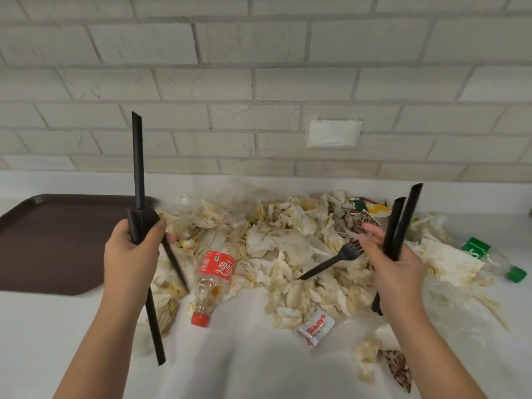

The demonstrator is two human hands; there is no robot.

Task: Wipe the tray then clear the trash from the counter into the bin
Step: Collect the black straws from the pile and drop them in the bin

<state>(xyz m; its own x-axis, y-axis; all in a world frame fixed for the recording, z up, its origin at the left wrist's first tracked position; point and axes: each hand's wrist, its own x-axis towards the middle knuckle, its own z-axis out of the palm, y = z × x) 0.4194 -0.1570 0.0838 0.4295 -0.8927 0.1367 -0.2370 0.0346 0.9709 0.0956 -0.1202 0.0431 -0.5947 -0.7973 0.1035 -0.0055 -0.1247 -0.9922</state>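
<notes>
One long white counter [244, 355] carries a dark brown rectangular plastic tray [51, 243] at its left end and, just beside it, a wide heap of crumpled, stained white paper napkins [290, 249]. Above the heap, the left hand [132, 254] curls round a bundle of black plastic straws [138, 168], and the right hand [394, 272] grips two more black straws [400, 226]. Smaller, a clear red-labelled cola bottle [213, 280] and a black plastic fork [331, 263] lie among the napkins.

1 head view: forward-down, close over counter [244, 370], facing brick wall [259, 82].
</notes>
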